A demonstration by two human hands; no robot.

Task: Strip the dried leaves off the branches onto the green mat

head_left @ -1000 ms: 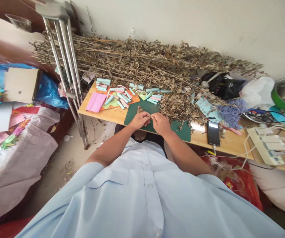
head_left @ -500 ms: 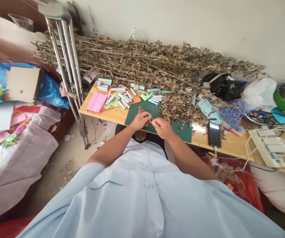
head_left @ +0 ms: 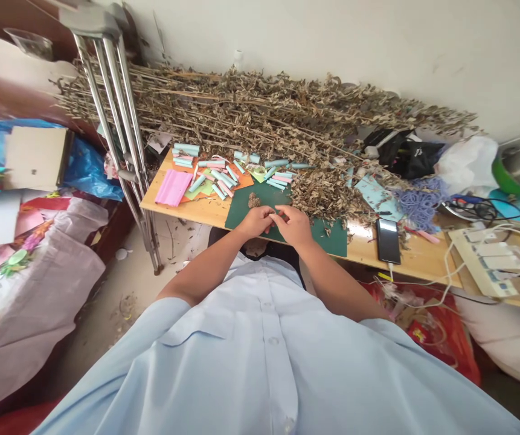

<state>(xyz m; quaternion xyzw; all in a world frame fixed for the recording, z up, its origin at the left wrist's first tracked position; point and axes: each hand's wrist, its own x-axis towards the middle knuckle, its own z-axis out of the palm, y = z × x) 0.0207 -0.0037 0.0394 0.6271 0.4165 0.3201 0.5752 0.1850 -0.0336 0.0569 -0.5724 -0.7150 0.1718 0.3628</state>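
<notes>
Over the near edge of a dark green mat, my left hand and my right hand meet at the fingertips. The fingers of both are closed in a pinch; whatever lies between them is too small to make out. Just beyond my left hand is a small brown clump of dried plant. A heap of crumbled dried leaves covers the mat's right part, beyond my right hand. Blue and pink paper rolls lie in groups behind the mat, with a stack of pink paper at left.
Long dried plant stalks are piled along the wall. Metal crutches lean at the table's left end. On the right are a phone with a cable, a power strip, purple yarn and a white plastic bag.
My right hand has turned and drawn closer to the left, its fingers now reaching over to the left fingertips. The whole view has shifted slightly.
</notes>
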